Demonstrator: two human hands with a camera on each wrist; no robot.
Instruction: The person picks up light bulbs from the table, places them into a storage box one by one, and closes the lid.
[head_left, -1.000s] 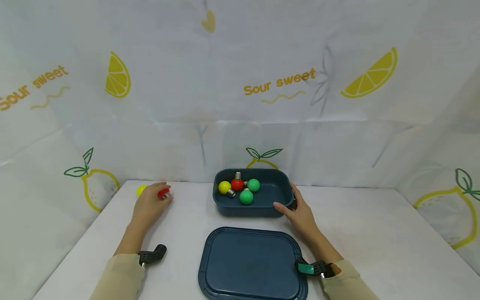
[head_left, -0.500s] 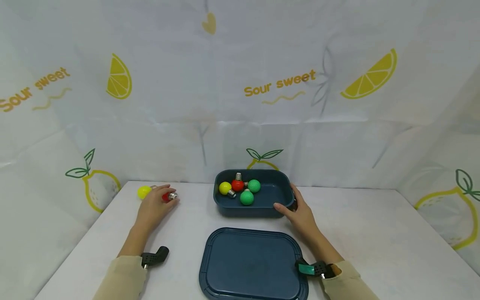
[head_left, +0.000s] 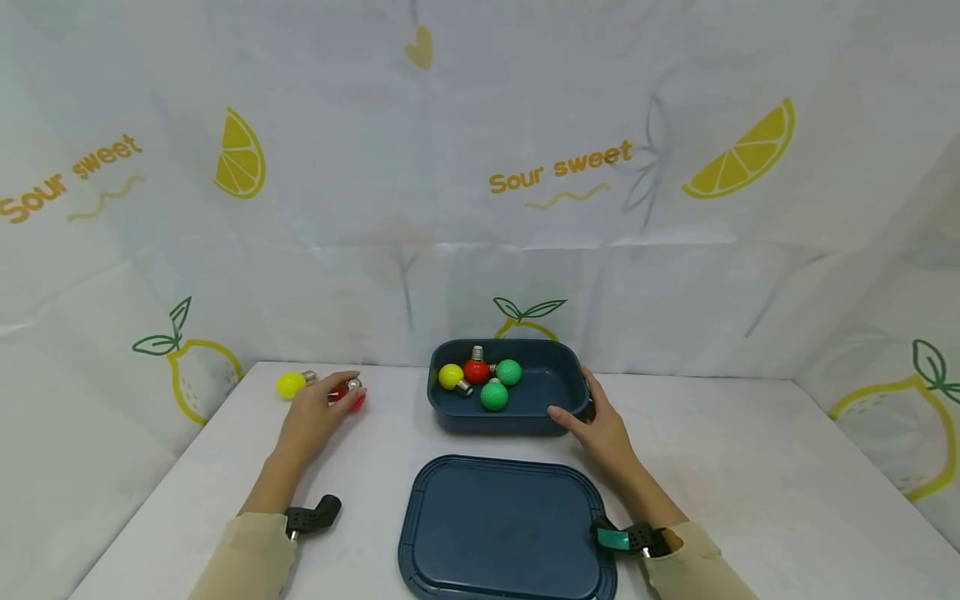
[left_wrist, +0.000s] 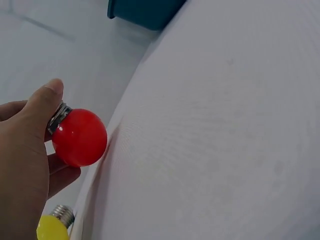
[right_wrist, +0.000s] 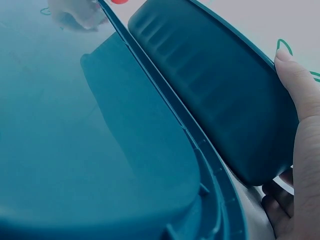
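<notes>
My left hand (head_left: 315, 414) pinches a small red bulb (head_left: 352, 397) by its metal base, just above the white table; the left wrist view shows my thumb on the screw cap of the red bulb (left_wrist: 79, 137). A yellow bulb (head_left: 291, 384) lies on the table behind that hand, also seen as the yellow bulb (left_wrist: 53, 227). My right hand (head_left: 596, 423) grips the right end of a dark blue box (head_left: 558, 383), thumb on the front wall, and the right wrist view shows fingers wrapped round the box (right_wrist: 225, 95). Inside lie a yellow, a red and two green bulbs.
The box's dark blue lid (head_left: 504, 527) lies flat in front of it, near the table's front edge. Lemon-print cloth walls close in the back and both sides. White tabletop (head_left: 750, 467) stretches to the right.
My left hand has carried the red bulb a little to the right, away from the yellow bulb, which now shows fully. The right hand and box have not moved.
</notes>
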